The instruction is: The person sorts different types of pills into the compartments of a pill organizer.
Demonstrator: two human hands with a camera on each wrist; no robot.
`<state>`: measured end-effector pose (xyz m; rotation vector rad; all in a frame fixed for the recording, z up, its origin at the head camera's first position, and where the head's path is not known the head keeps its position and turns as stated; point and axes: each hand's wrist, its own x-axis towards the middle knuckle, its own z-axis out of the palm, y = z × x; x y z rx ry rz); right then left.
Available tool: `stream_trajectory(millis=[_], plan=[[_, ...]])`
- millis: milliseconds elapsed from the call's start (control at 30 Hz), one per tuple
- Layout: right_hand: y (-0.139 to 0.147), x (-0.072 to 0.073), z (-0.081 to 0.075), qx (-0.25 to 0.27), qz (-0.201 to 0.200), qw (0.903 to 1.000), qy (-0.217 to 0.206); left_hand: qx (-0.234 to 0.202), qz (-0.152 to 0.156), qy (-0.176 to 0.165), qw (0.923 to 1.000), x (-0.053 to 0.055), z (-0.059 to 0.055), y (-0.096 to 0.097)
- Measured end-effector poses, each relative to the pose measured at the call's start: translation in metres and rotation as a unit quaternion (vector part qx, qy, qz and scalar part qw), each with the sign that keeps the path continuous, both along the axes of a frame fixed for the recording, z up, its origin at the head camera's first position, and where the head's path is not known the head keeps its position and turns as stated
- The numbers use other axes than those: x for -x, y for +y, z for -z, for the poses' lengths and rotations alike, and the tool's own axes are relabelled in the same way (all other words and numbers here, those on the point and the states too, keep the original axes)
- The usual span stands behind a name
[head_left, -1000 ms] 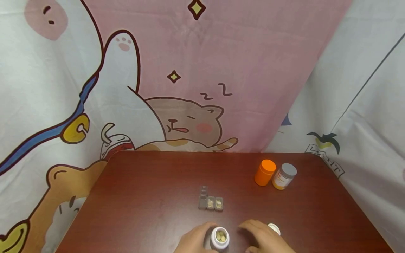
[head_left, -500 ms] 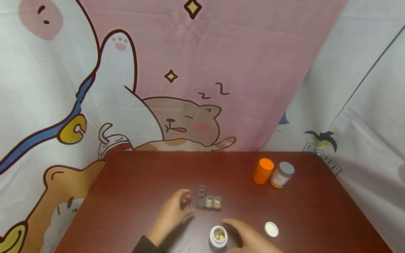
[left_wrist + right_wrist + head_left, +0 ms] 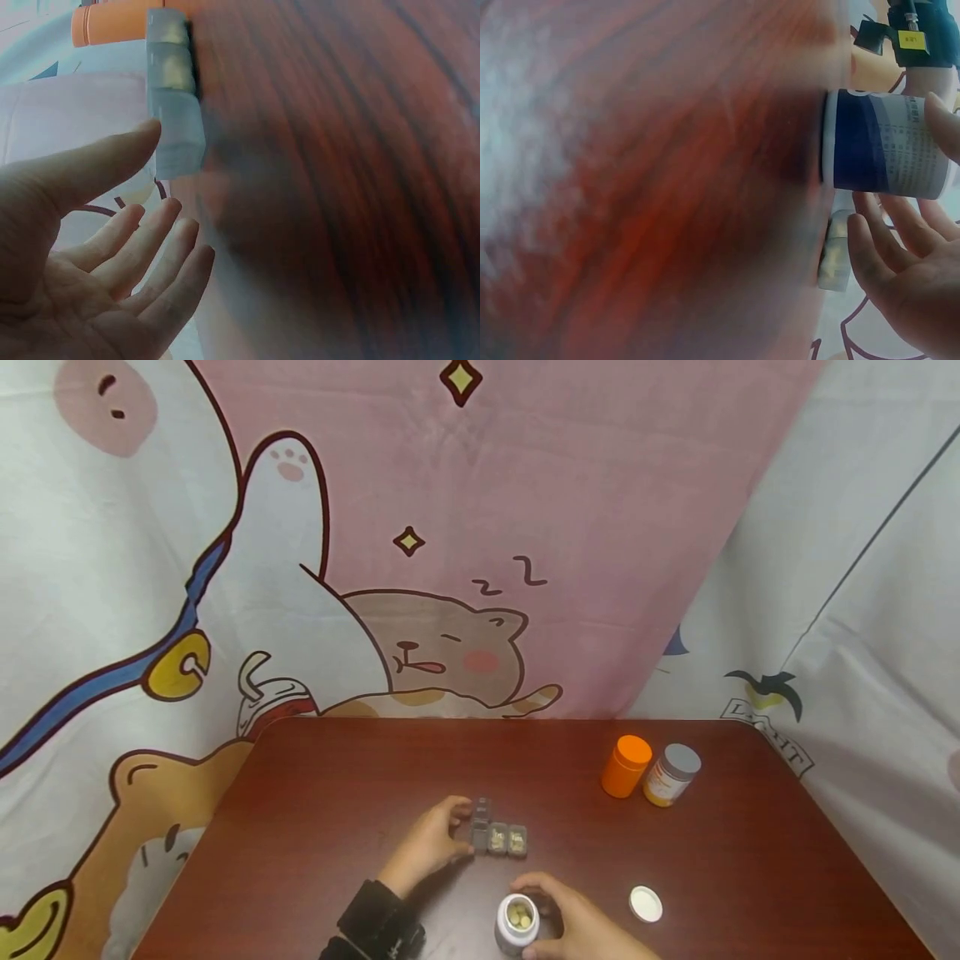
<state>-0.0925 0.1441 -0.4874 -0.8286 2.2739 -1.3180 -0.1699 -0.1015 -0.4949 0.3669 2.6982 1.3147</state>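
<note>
A small, clear grey pill organizer (image 3: pixel 498 838) sits mid-table, with pale tablets in two compartments and a raised lid at its left end. My left hand (image 3: pixel 427 843) is at that end, thumb and fingers spread apart; in the left wrist view the thumb tip overlaps the end compartment (image 3: pixel 180 127). Nearer me stands an uncapped white pill bottle (image 3: pixel 516 927) holding yellowish tablets. My right hand (image 3: pixel 567 920) is loosely around its right side, thumb in front and fingers behind. The right wrist view shows the bottle's blue-and-white label (image 3: pixel 881 142) between thumb and fingers.
A white cap (image 3: pixel 646 904) lies on the table right of my right hand. Farther back stand an orange bottle (image 3: pixel 626 767) and a grey-lidded jar (image 3: pixel 672 775). The dark red table (image 3: pixel 337 777) ends at a cartoon-printed cloth (image 3: pixel 600 527).
My left hand has left the bottle and moved forward and left to the pill organizer. My right hand has come left from near the cap to the bottle's side.
</note>
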Motion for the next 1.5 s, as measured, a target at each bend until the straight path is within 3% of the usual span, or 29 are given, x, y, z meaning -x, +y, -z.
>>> stream_trajectory(millis=[267, 533, 800, 1133, 1300, 1500], plan=[[-0.002, 0.0, 0.0, 0.002, 0.005, 1.0, -0.002, 0.012, -0.011, 0.012, 0.9998, -0.003, 0.004, 0.005], [0.0, -0.002, 0.006, 0.05, 0.029, 0.9983, 0.01, 0.018, -0.022, 0.017, 0.9995, -0.007, 0.008, 0.007], [0.003, 0.006, 0.004, -0.013, 0.081, 0.9945, 0.064, 0.02, -0.027, 0.022, 0.9992, -0.007, 0.009, 0.006], [0.007, 0.035, -0.008, -0.047, 0.149, 0.9736, 0.166, 0.033, -0.033, 0.025, 0.9986, -0.012, 0.007, 0.009], [0.004, 0.051, -0.013, -0.078, 0.151, 0.9589, 0.227, 0.04, -0.034, 0.032, 0.9981, -0.012, 0.007, 0.009], [0.0, 0.067, -0.018, -0.126, 0.143, 0.9346, 0.3, 0.043, -0.041, 0.032, 0.9977, -0.012, 0.008, 0.009]])
